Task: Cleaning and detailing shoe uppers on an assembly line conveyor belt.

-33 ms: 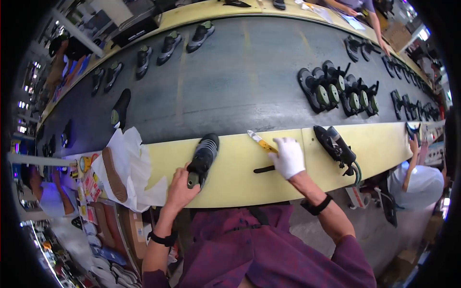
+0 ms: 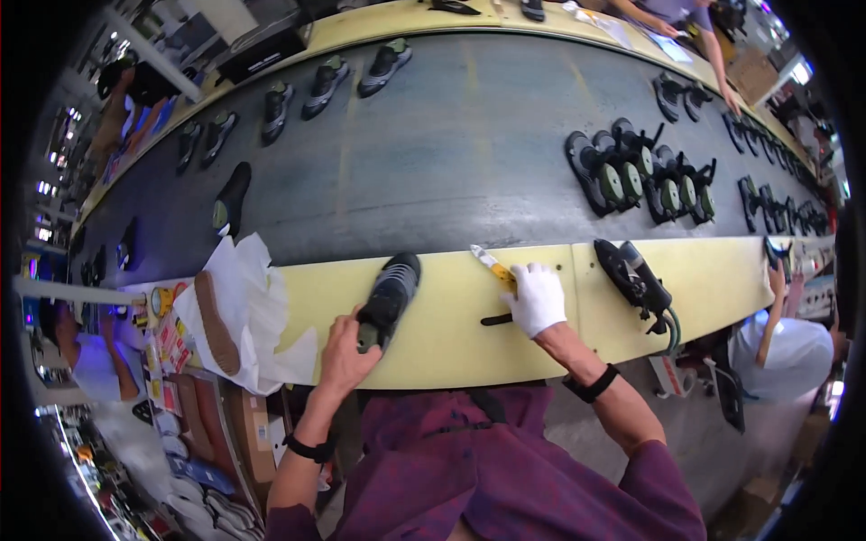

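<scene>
A black shoe with grey stripes [image 2: 393, 287] lies on the pale yellow table edge, its toe pointing away from me. My bare left hand [image 2: 345, 353] grips it at the heel, thumb and fingers around its green-grey opening. To the right, my white-gloved right hand [image 2: 538, 299] has its fingers curled over the rear of a yellow utility knife [image 2: 492, 262], whose silver tip points away to the left. The glove hides the handle's end. A short black strip [image 2: 497, 319] sticks out to the left beside the gloved hand.
Beyond runs a grey belt [image 2: 433, 135] carrying several black shoes. A black tool with a hose [image 2: 635, 281] lies right on the table. At left, a brown sole [image 2: 216, 323] rests on white paper [image 2: 262, 307]. Other people stand across the belt and at both sides.
The view has shifted slightly. My gloved right hand has moved a little nearer me and its fingers look more curled. My left hand still grips the shoe.
</scene>
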Motion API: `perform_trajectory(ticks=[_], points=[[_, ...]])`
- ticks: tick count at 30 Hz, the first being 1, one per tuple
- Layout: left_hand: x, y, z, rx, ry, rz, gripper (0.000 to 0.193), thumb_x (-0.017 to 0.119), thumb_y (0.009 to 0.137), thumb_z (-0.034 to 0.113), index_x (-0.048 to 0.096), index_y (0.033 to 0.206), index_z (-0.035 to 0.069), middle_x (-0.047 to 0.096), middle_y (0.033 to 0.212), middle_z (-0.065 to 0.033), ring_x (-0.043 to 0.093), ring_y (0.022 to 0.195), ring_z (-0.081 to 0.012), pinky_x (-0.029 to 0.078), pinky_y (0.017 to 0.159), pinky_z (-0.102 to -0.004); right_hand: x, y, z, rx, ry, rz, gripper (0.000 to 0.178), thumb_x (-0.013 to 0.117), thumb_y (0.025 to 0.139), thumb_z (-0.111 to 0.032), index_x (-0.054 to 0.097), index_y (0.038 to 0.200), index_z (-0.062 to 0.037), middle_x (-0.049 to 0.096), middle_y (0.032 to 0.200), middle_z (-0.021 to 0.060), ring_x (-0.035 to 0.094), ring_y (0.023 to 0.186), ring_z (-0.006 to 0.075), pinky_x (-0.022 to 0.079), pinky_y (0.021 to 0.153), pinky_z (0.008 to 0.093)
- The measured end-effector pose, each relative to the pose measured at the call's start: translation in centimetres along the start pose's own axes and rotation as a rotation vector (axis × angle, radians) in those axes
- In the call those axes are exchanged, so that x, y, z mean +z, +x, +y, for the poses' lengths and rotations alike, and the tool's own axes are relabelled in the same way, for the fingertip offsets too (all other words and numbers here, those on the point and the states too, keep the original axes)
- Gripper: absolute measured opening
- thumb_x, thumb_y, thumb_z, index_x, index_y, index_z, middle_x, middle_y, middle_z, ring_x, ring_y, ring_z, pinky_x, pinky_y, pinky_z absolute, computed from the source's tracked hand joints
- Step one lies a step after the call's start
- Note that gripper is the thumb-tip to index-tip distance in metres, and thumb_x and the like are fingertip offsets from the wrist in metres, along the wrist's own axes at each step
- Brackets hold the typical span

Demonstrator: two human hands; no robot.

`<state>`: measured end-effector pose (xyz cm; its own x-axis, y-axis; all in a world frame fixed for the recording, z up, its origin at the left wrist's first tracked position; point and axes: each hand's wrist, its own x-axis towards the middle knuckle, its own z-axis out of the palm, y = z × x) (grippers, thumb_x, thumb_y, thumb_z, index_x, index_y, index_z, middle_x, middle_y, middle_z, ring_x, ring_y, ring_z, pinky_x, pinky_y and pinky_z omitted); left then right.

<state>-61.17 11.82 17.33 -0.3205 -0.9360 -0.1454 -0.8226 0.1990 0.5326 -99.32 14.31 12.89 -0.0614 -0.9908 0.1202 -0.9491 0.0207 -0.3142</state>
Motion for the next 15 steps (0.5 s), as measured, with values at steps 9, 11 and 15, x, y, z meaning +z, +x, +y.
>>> perform_trajectory(ticks=[9,11,15], points=[[1.3,-2.1,0.6,0.068,0.009,0.098,0.081,0.075,0.082,0.019,0.047,0.157,0.007,0.059,0.132,-0.0206,0.059,0.123,-0.0411,0.054,0.102,-0.0509,1.5,-2.5,4.4,0.192,0.216,-0.054,0.023,0.078,0.092,-0.021,0.063,0.095,-0.0036,0.067,0.088,0.0231,0.067,0.083,0.0441,0.053,0.074,0.0502],[1.8,-2.9,-0.1,0.094,-0.019,0.150,0.081,0.074,0.082,0.019,0.047,0.157,0.006,0.059,0.131,-0.0213,0.059,0.120,-0.0422,0.054,0.100,-0.0516,0.1,-4.7,7.3,0.294,0.232,-0.067,0.025,0.076,0.094,-0.021,0.061,0.089,-0.0017,0.064,0.085,0.0236,0.063,0.076,0.0401,0.051,0.072,0.0485],[3.3,-1.9,1.8,0.058,-0.076,0.102,0.082,0.075,0.084,0.023,0.045,0.159,0.006,0.056,0.133,-0.0218,0.058,0.125,-0.0415,0.054,0.102,-0.0508,-3.6,-9.2,11.5,0.392,0.439,0.027,0.026,0.072,0.097,-0.008,0.053,0.080,-0.0001,0.050,0.073,0.0043,0.046,0.071,0.0122,0.045,0.065,0.0334]])
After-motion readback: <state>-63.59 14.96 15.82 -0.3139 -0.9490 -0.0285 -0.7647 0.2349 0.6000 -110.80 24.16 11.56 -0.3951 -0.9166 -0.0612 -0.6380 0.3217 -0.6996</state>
